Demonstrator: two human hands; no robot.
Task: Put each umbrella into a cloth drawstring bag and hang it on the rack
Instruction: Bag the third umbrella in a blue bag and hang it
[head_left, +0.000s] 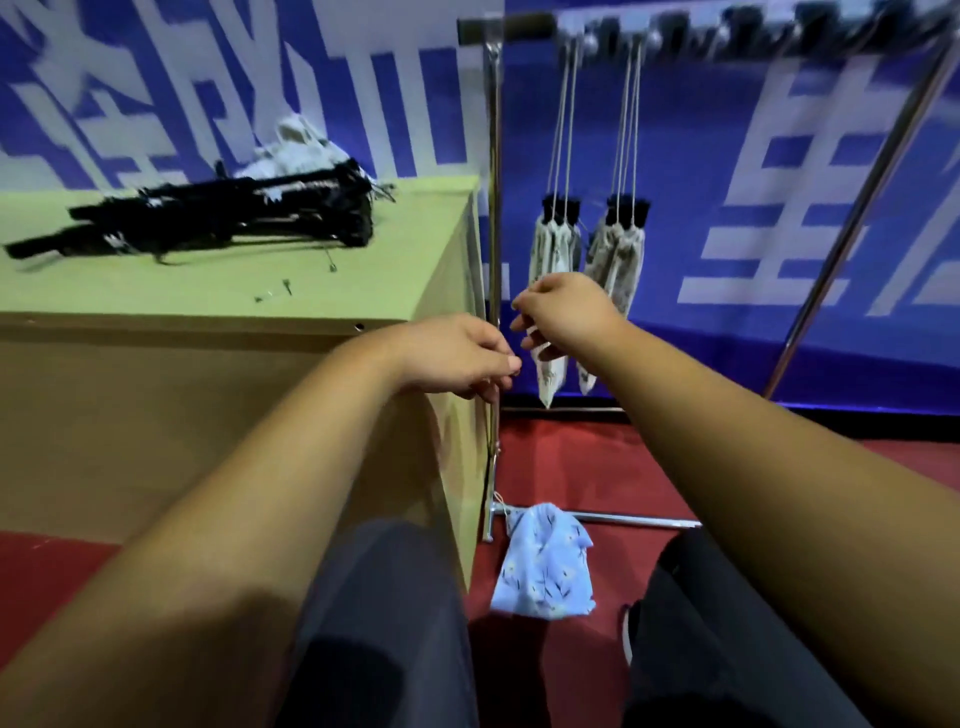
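A blue banner (675, 156) with white characters backs a green-topped table (156, 291) on red floor (571, 457)

Illumination is even and moderately bright, apparently from overhead. Motion blur smears the blue banner with white characters (727, 156), the metal rack's top bar (727, 36) and the black folded umbrellas (208, 218) on the yellow-green counter (156, 291). Soft shadows fall on the dark trousers (384, 649) and on the red floor (566, 457). Wide-angle distortion bends the rack's uprights and stretches the forearms near the frame edges. No glare is evident.
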